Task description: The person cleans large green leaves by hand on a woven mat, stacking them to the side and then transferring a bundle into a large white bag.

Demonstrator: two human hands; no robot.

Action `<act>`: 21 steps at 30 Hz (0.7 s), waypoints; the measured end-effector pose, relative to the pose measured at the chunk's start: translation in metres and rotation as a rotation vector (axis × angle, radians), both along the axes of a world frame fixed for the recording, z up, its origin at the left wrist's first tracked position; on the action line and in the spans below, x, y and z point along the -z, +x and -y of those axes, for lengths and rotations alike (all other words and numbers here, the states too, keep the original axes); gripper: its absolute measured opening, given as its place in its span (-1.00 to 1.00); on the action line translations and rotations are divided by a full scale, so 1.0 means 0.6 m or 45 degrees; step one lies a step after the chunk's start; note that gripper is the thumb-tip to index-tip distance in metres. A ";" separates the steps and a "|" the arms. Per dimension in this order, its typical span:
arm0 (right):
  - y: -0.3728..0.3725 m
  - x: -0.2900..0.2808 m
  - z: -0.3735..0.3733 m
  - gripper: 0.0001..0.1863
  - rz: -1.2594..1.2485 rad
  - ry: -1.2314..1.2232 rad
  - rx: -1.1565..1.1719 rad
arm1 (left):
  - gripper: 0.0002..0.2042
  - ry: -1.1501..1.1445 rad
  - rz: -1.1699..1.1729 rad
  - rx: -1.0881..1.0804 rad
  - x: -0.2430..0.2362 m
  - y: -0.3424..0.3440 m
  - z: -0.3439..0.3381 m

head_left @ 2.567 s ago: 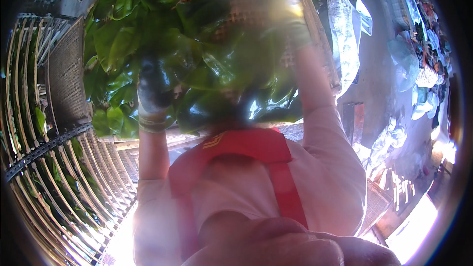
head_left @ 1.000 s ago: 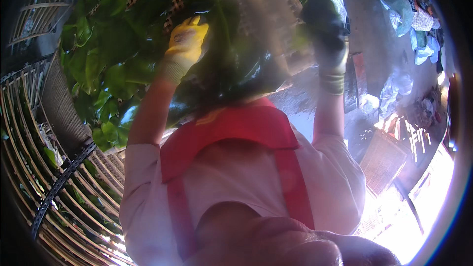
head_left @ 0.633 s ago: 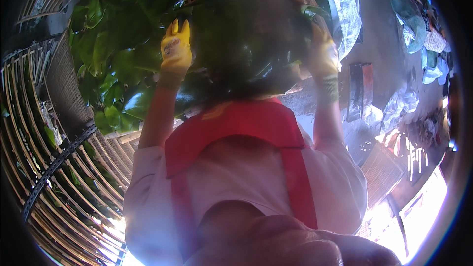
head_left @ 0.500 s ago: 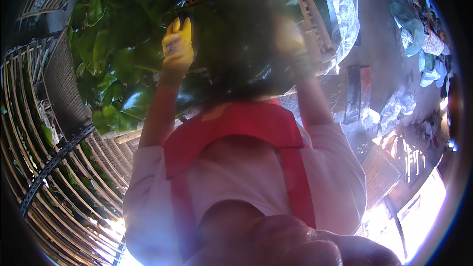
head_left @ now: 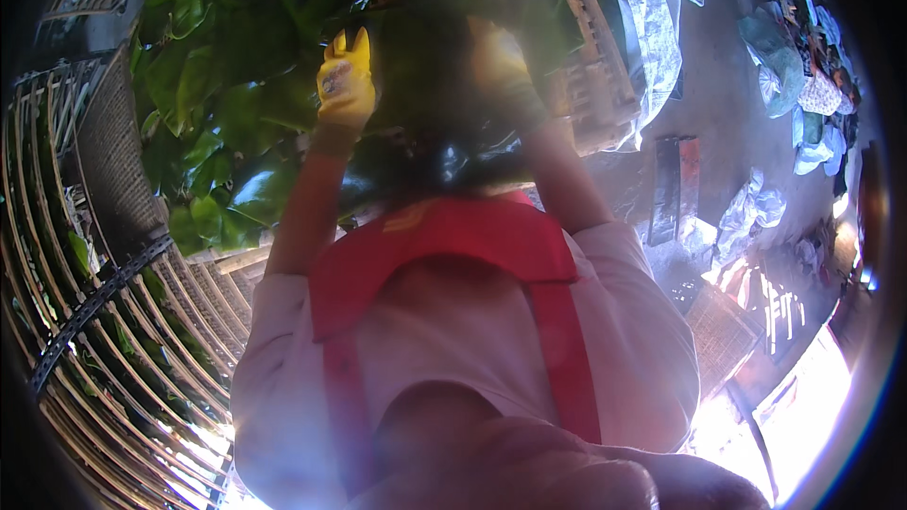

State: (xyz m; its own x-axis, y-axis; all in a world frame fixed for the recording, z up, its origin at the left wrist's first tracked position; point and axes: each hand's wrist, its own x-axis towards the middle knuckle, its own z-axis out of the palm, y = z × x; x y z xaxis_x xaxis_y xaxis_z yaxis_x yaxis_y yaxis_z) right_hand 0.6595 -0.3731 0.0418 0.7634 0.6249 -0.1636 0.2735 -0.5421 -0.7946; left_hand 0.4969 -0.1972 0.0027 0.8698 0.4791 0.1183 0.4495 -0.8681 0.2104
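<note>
Broad green leaves [head_left: 203, 85] lie spread over a woven bamboo tray [head_left: 597, 85] in front of me. My left hand [head_left: 347, 85], in a yellow glove, is over the leaves left of the middle. Its visible fingers point away from me and stand apart, with no object seen between them. My right hand [head_left: 503, 64], gloved in the same yellow, reaches over the dark leaves right of the middle. Haze and blur hide its fingertips, so I cannot tell whether they grip a leaf.
Bamboo racks with slats [head_left: 104, 321] rise at the left, with leaves behind them. A pale plastic sheet [head_left: 645, 33] hangs by the tray's right edge. Farther right, plastic bags [head_left: 784, 66] and a woven panel [head_left: 723, 326] lie on the floor.
My right hand has moved left, toward the middle, off the tray's right edge, where more bamboo now shows. My left hand stays in nearly the same place.
</note>
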 end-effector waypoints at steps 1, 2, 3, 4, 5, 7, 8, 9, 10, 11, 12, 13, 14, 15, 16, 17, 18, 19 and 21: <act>-0.003 -0.008 0.001 -0.69 -0.177 0.067 0.037 | -0.47 0.182 -0.091 0.016 -0.014 0.006 0.004; -0.005 -0.011 0.003 -0.68 -0.359 0.134 0.061 | -0.47 0.120 -0.095 -0.022 -0.030 0.007 0.009; -0.010 -0.019 0.005 -0.67 -0.541 0.201 0.086 | -0.47 0.059 -0.099 -0.059 -0.047 0.007 0.013; -0.024 -0.064 0.010 -0.62 -0.664 0.454 0.051 | -0.48 -0.003 -0.109 -0.103 -0.057 0.001 0.015; -0.026 -0.052 0.011 -0.62 -0.475 0.469 0.004 | -0.47 -0.024 -0.095 -0.096 -0.053 -0.006 0.012; -0.009 0.004 0.025 -0.62 -0.086 0.498 -0.081 | -0.46 -0.063 -0.058 -0.071 -0.040 -0.014 0.004; 0.012 0.015 0.030 -0.61 -0.090 0.278 0.000 | -0.45 -0.061 -0.100 -0.050 -0.041 -0.015 0.002; 0.033 0.026 0.034 -0.59 -0.100 0.043 0.058 | -0.45 -0.062 -0.141 -0.030 -0.045 -0.015 0.003; 0.054 0.024 0.035 -0.57 -0.117 -0.189 0.097 | -0.44 -0.064 -0.175 -0.003 -0.047 -0.011 0.003; 0.062 0.025 0.037 -0.54 0.088 -0.459 0.032 | -0.44 -0.069 -0.118 0.009 -0.049 -0.010 0.005; 0.061 0.027 0.042 -0.52 0.290 -0.452 0.030 | -0.44 -0.073 -0.062 0.020 -0.053 -0.013 0.010; 0.052 0.009 0.037 -0.50 0.488 -0.437 0.010 | -0.43 -0.075 -0.012 0.013 -0.055 -0.020 0.015; 0.053 -0.010 0.028 -0.48 0.692 -0.416 0.002 | -0.45 0.000 0.027 0.154 -0.060 -0.025 0.021; 0.064 -0.031 0.015 -0.47 0.735 -0.262 -0.029 | -0.46 0.077 0.063 0.291 -0.066 -0.032 0.029; 0.075 -0.055 0.003 -0.45 0.777 -0.113 -0.057 | -0.48 0.151 0.102 0.432 -0.068 -0.035 0.035; 0.080 -0.068 -0.005 -0.44 0.814 0.040 -0.093 | -0.47 0.128 0.048 0.456 -0.065 -0.037 0.038; 0.142 0.028 -0.020 -0.44 0.879 -0.185 -0.056 | -0.45 0.109 0.008 0.516 -0.063 -0.029 0.045; 0.166 0.014 -0.056 -0.48 0.800 -0.072 -0.038 | -0.44 0.088 -0.054 0.525 -0.057 -0.034 0.046; 0.262 0.055 -0.133 -0.58 0.872 0.048 0.092 | -0.49 -0.019 -0.073 0.488 -0.067 -0.022 0.046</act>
